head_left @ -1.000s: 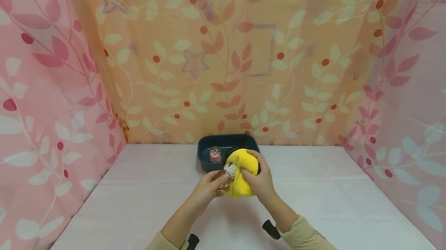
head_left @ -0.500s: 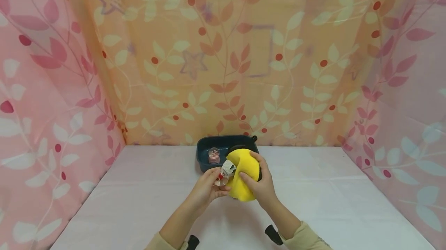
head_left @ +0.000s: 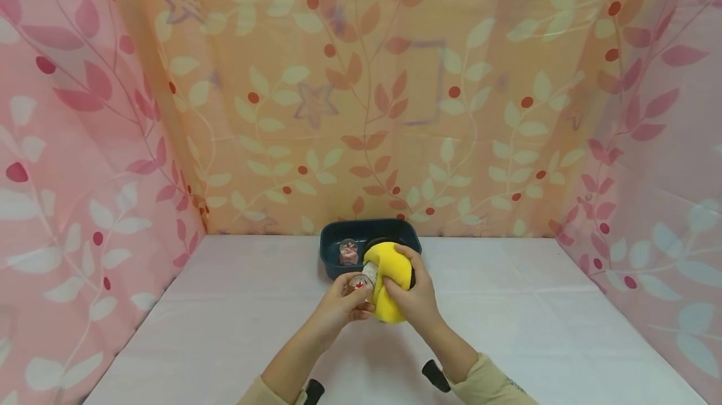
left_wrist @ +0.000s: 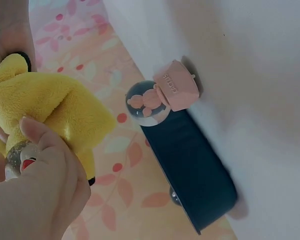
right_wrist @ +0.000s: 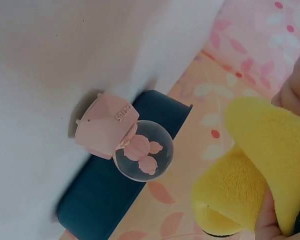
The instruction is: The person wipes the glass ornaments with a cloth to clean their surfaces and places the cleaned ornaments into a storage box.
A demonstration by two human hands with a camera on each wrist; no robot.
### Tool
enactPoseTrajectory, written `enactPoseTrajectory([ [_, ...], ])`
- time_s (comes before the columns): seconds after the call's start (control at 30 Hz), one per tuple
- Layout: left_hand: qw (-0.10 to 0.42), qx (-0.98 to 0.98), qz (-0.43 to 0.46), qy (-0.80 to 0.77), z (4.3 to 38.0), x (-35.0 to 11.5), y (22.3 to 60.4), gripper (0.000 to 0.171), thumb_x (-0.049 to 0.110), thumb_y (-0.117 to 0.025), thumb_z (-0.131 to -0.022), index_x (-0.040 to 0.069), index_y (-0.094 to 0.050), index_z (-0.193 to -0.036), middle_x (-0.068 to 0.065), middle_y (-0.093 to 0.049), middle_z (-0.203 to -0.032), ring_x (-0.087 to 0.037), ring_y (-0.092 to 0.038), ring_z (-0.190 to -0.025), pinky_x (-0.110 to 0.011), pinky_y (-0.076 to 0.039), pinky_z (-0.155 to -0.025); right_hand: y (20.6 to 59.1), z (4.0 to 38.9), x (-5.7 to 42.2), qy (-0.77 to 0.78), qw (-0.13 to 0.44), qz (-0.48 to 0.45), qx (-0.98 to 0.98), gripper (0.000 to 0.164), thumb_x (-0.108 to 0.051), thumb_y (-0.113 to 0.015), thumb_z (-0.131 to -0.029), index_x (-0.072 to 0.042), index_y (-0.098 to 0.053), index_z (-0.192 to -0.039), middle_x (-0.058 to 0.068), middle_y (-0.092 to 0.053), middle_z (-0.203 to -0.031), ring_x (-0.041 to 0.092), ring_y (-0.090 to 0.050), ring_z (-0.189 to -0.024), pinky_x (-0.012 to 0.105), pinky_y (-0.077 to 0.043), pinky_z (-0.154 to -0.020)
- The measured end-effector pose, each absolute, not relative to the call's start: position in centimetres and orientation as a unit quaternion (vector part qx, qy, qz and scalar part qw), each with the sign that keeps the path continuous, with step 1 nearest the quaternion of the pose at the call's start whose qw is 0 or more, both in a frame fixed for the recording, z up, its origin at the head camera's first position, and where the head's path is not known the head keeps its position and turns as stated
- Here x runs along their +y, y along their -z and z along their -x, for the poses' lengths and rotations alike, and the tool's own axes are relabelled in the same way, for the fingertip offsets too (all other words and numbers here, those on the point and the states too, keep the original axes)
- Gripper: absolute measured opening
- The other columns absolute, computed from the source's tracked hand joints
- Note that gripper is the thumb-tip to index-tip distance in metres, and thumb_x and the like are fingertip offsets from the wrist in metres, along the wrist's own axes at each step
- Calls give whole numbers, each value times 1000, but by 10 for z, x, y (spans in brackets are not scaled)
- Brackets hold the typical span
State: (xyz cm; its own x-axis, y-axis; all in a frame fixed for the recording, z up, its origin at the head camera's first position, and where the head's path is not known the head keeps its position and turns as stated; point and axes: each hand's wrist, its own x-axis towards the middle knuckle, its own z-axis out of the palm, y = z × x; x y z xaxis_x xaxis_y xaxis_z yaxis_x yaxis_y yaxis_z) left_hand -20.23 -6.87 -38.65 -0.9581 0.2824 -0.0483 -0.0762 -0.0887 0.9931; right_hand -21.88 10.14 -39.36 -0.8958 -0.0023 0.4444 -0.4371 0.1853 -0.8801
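My left hand (head_left: 337, 306) grips a small snow globe (head_left: 360, 281) by its clear ball, which has something red inside. My right hand (head_left: 418, 297) holds a folded yellow plush cloth (head_left: 389, 305) with black edging, pressed against the globe's whitish base. In the left wrist view, left-hand fingers partly cover the snow globe's ball (left_wrist: 17, 159) beside the cloth. A second snow globe (right_wrist: 110, 125), with a pink faceted base and pink cactus figure, stands upright on the table before the dark blue tray (head_left: 333, 267). Hands and cloth hide it from the head view.
Another snow globe (head_left: 348, 252), pinkish below, sits inside the tray at its left. A dark curved edge (head_left: 380, 242) shows behind the cloth; its kind is unclear. Patterned curtains (head_left: 361, 91) rise behind and beside the white table (head_left: 254, 305).
The held snow globe was tipped half a second ago, showing dark marks on its base. Now the cloth covers more of that base, and both hands have shifted slightly.
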Motion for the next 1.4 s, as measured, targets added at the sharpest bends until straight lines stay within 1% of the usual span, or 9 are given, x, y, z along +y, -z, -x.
enactPoseTrajectory([
  [0.23, 124, 678, -82, -720, 205, -69, 388, 59, 35, -58, -98, -6, -39, -135, -13, -53, -118, -18, -59, -89, -25, -47, -75, 393, 223, 111, -646, 166, -114, -736, 55, 1, -67, -83, -11, -49, -133, 14, -49, -112, 26, -49, -90, 32, -49, -73],
  [0.3, 127, 672, -84, -724, 206, -69, 389, 58, 35, -57, -99, -8, -42, -133, -11, -55, -111, -16, -60, -87, -24, -48, -74, 394, 223, 115, -659, 159, -96, -728, 55, 2, -66, -83, -12, -48, -134, 13, -49, -111, 25, -49, -89, 31, -49, -72],
  [0.47, 137, 646, -89, -746, 210, -70, 389, 45, 33, -52, -101, -8, -50, -119, -6, -55, -92, -14, -62, -79, -25, -52, -73, 396, 221, 122, -694, 138, -66, -704, 57, 1, -64, -87, -14, -44, -138, 12, -46, -116, 26, -48, -94, 29, -49, -75],
  [0.63, 147, 626, -95, -760, 210, -72, 388, 50, 38, -46, -103, -8, -42, -123, -8, -54, -93, -15, -61, -75, -28, -54, -75, 398, 215, 121, -694, 131, -84, -703, 63, -3, -67, -86, -14, -38, -141, 13, -44, -119, 27, -48, -97, 29, -50, -77],
  [0.8, 150, 616, -103, -767, 210, -70, 387, 47, 37, -41, -105, -6, -37, -123, -8, -56, -89, -12, -61, -72, -28, -55, -75, 397, 210, 110, -666, 123, -134, -724, 70, -4, -70, -84, -14, -34, -142, 16, -42, -123, 29, -48, -99, 33, -50, -78],
  [1.0, 159, 616, -101, -765, 208, -68, 385, 51, 41, -36, -106, -6, -34, -125, -9, -58, -90, -12, -61, -70, -27, -54, -74, 395, 210, 101, -635, 155, -139, -744, 68, -1, -72, -83, -12, -37, -140, 17, -43, -121, 30, -48, -97, 36, -49, -78],
  [1.13, 172, 623, -98, -757, 207, -66, 383, 56, 39, -44, -104, -7, -29, -132, -11, -55, -97, -12, -60, -71, -27, -53, -74, 393, 212, 101, -632, 178, -132, -742, 63, 1, -71, -83, -10, -41, -137, 17, -45, -118, 29, -49, -95, 33, -50, -77],
  [1.27, 166, 644, -89, -741, 205, -65, 382, 64, 38, -54, -100, -7, -28, -136, -12, -53, -104, -12, -59, -70, -25, -52, -72, 392, 212, 104, -642, 176, -126, -735, 61, 2, -70, -83, -10, -43, -137, 16, -46, -116, 27, -49, -94, 30, -50, -76],
  [1.4, 150, 667, -81, -725, 202, -65, 382, 66, 42, -54, -99, -7, -29, -135, -13, -52, -103, -14, -57, -69, -24, -51, -69, 391, 213, 107, -655, 164, -118, -728, 60, 2, -68, -84, -10, -44, -137, 15, -46, -116, 27, -48, -94, 30, -50, -76],
])
